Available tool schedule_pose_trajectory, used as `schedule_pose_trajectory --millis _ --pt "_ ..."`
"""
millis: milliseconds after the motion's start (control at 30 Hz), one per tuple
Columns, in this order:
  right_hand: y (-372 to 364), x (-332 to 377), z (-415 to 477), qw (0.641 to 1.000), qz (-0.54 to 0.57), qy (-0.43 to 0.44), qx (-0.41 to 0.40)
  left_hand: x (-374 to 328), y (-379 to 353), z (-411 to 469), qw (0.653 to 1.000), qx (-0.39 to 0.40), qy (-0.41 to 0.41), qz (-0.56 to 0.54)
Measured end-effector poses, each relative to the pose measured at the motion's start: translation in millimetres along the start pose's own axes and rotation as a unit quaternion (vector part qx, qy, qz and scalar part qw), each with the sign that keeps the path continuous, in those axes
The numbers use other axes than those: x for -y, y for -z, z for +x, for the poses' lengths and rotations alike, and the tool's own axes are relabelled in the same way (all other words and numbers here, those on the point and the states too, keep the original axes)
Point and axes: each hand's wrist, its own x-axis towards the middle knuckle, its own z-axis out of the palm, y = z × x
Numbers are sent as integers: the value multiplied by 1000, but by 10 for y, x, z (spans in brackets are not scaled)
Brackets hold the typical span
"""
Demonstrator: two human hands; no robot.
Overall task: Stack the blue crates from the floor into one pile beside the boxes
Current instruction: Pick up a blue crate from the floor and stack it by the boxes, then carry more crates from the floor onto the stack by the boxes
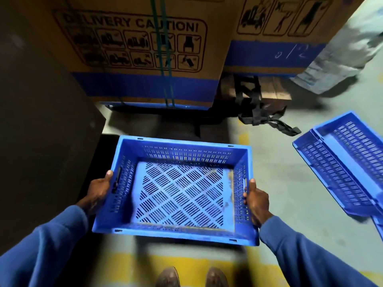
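Observation:
I hold a blue perforated crate (178,195) level above the floor, open side up and with nothing inside. My left hand (97,193) grips its left wall at the handle slot. My right hand (256,201) grips the right wall the same way. Large cardboard boxes (134,48) printed "DELIVERY CAUTION" stand just beyond the crate. A second blue crate (348,162) lies on the floor at the right, partly cut off by the frame edge.
A dark tall surface (41,121) rises close on my left. A black strap (267,117) lies on the grey floor by a wooden pallet (273,90). Another person's trouser leg (339,59) is at the upper right. Yellow floor markings (186,264) and my shoes (192,277) are below.

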Motion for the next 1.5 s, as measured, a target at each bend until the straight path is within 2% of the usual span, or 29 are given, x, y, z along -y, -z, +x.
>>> schedule_pose_trajectory --millis 133,367,467,533,600,667,733,800,900,1067,1367,1500 --pt "-14 6 -44 1000 -8 15 -6 -266 -5 -375 1000 -1 -7 9" --pt "-33 129 -180 999 -39 13 -13 -224 -8 -181 999 -8 -19 47" --pt "5 232 -154 994 -110 2 21 -407 21 -356 996 -17 -38 83" --pt "69 389 -259 983 -183 7 35 -637 49 -643 984 -30 -92 148" --pt "147 552 -446 963 -263 50 26 -881 75 -954 947 -56 -200 246" --pt "303 788 -720 936 -337 101 24 -1162 94 -1305 882 -63 -307 351" --pt "397 976 -914 908 -389 155 31 -1386 34 -1547 831 -46 -346 433" --pt "562 1215 -1120 890 -414 190 25 -1699 -20 -1899 812 -12 -361 458" --pt "874 1555 -1409 876 -429 219 13 -2196 -81 -2410 776 12 -433 458" --pt "1430 1990 -1586 880 -420 219 -22 -2930 -336 -3079 702 53 -525 478" --pt "2675 2166 -1297 903 -383 174 -88 -4066 -1297 -4040 633 95 -597 483" --pt "3265 2062 -998 912 -363 158 -102 -4438 -1880 -4479 625 99 -614 472"
